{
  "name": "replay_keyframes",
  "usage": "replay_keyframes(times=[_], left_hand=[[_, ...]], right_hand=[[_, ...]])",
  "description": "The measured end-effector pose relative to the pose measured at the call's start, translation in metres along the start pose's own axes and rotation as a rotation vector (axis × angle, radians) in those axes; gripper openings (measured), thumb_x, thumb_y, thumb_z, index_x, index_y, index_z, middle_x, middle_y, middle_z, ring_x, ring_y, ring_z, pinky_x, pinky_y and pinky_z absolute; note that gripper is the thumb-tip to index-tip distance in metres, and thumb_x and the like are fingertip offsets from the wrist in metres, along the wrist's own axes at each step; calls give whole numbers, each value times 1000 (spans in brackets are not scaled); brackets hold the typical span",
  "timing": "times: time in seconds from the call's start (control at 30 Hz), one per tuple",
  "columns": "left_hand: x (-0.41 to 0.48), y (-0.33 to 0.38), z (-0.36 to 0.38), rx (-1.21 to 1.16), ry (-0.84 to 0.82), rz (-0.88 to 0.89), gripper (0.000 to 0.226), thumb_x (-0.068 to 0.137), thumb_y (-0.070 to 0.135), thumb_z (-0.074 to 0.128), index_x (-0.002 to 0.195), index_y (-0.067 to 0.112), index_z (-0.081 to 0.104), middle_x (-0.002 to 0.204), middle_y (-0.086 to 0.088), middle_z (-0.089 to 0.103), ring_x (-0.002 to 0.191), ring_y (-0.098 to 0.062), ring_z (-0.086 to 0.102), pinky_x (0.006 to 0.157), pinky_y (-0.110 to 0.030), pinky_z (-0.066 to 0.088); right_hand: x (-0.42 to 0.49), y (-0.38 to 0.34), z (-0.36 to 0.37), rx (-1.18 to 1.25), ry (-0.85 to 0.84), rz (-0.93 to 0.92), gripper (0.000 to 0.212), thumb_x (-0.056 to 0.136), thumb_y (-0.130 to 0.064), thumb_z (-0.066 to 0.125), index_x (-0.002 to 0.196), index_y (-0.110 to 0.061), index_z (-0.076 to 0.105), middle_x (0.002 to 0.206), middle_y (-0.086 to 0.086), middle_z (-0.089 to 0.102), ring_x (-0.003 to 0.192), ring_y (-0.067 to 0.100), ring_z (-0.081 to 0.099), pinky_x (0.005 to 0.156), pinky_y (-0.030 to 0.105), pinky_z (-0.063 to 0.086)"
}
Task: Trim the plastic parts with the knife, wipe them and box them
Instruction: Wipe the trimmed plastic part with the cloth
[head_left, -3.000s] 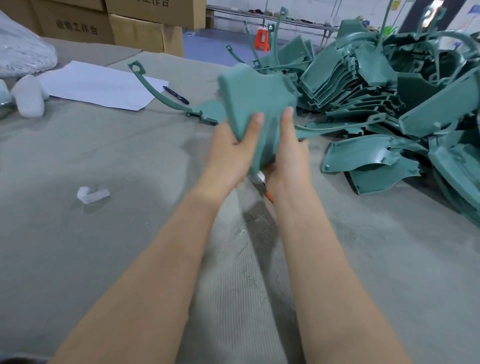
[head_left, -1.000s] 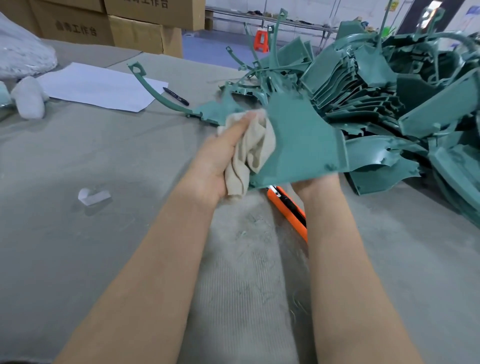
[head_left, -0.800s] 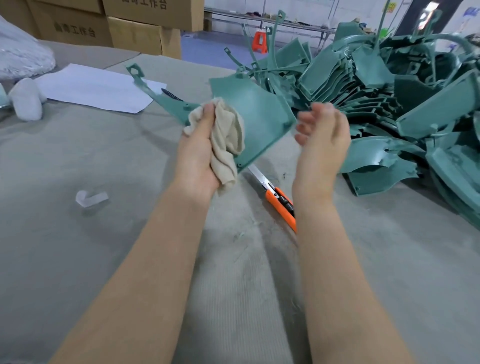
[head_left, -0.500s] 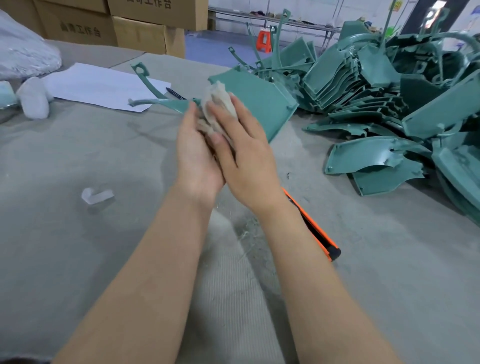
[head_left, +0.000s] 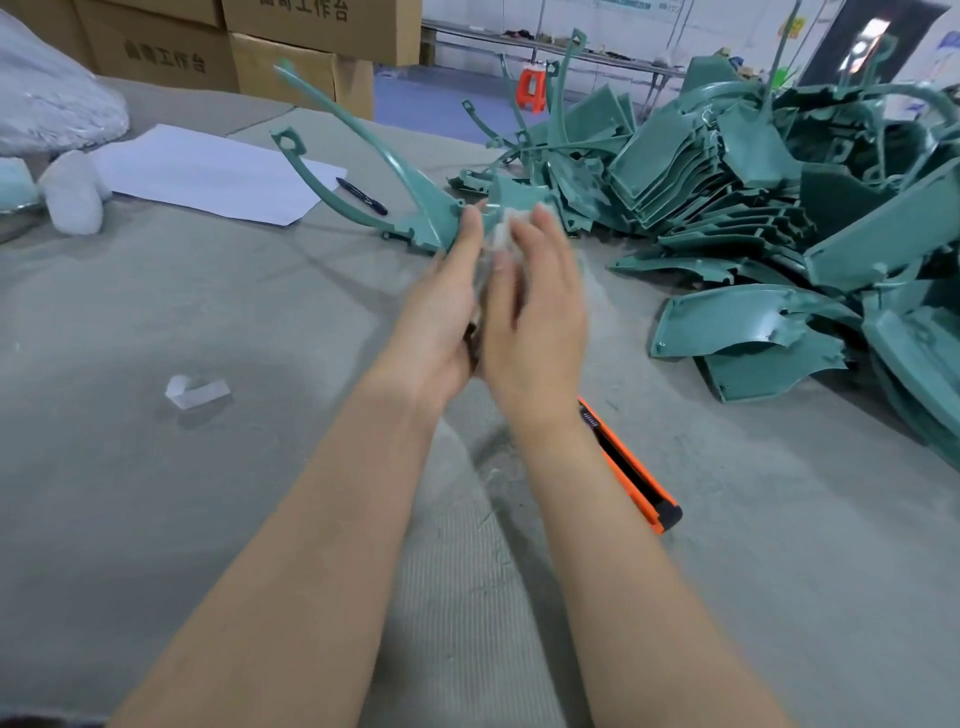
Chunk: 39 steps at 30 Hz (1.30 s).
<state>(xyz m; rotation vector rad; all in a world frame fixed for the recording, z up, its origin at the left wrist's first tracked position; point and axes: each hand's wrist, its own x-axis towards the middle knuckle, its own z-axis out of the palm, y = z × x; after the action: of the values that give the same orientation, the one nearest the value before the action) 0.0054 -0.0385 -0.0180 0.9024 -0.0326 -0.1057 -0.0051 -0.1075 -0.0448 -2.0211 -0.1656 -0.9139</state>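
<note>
My left hand (head_left: 441, 317) grips a green plastic part (head_left: 423, 213) whose long curved arm sweeps up and to the left, blurred by motion. My right hand (head_left: 535, 312) lies against it with straight fingers and presses a beige cloth (head_left: 500, 232) onto the part; only a bit of the cloth shows between the fingertips. The orange utility knife (head_left: 631, 470) lies on the grey table cover (head_left: 260, 467), partly under my right forearm. A big pile of green parts (head_left: 727, 171) fills the right side.
Another green part with a looped arm (head_left: 292, 143) lies just behind my hands. Farther left are a white sheet of paper (head_left: 208, 171), a black pen (head_left: 362, 196), a white wrapped lump (head_left: 72, 192) and a small clear scrap (head_left: 197, 389). Cardboard boxes (head_left: 291, 62) stand at the back.
My right hand let go of the part, came across onto the cloth in my left hand and now rubs there. The part has turned, its arm swinging upward. The knife lies still.
</note>
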Motion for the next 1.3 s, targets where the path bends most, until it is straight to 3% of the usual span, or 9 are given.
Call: replay_keyframes(times=[0.17,0.27,0.33,0.47,0.63,0.8,0.97,1.13,1.3], left_hand=[[-2,5,-7,-88,-40,-42,46,101,39,37,122,5,61,120,-9,66,108,-18,65,88,-26,54],[-3,5,-3,-49,-51,5,48,102,38,34,125,4,58,124,-12,64,112,-22,62,97,-33,50],[-2,5,-1,-23,-45,28,50,102,39,35,129,3,55,127,-14,62,115,-25,60,100,-35,48],[5,7,-12,-138,-7,25,39,100,42,40,91,11,63,84,-1,68,80,-11,66,73,-20,55],[-2,0,-3,5,-79,-10,45,102,39,33,117,8,61,113,-9,66,102,-18,64,96,-30,49],[5,0,-10,-68,-6,15,34,100,38,43,100,12,66,91,1,71,87,-8,68,77,-17,55],[4,-10,-3,222,-49,11,35,101,39,39,107,18,66,104,1,72,100,-11,67,90,-27,52],[5,-5,-8,324,120,140,29,100,36,46,88,21,67,78,15,73,81,3,68,76,-15,53],[-4,-2,-1,829,40,353,17,96,24,55,87,18,68,94,-6,72,90,-18,66,89,-41,52]], right_hand=[[2,-4,4,-49,-127,-103,44,98,-20,53,137,1,50,152,18,36,142,29,33,116,23,18],[16,15,-15,-15,-53,73,41,102,-13,45,141,-2,45,155,11,34,144,18,30,109,4,13],[13,14,-17,-32,1,88,39,101,-6,44,140,-2,48,152,12,39,141,16,36,108,5,16],[-14,-19,13,64,-108,-171,36,90,7,47,123,5,63,135,20,56,129,24,50,113,22,29],[11,12,-15,59,31,84,39,97,5,43,134,0,54,147,12,46,137,12,42,109,5,21],[-12,-9,11,61,-69,-172,38,89,10,47,124,4,62,135,17,57,131,27,49,115,26,31],[6,17,-10,91,66,99,36,97,4,45,130,0,58,143,13,51,136,20,45,111,10,23],[-7,0,6,101,-50,-94,36,92,5,48,124,0,63,134,15,59,130,24,51,114,24,32],[11,16,-19,76,8,45,32,98,1,47,127,1,60,137,14,56,131,21,50,113,22,32]])
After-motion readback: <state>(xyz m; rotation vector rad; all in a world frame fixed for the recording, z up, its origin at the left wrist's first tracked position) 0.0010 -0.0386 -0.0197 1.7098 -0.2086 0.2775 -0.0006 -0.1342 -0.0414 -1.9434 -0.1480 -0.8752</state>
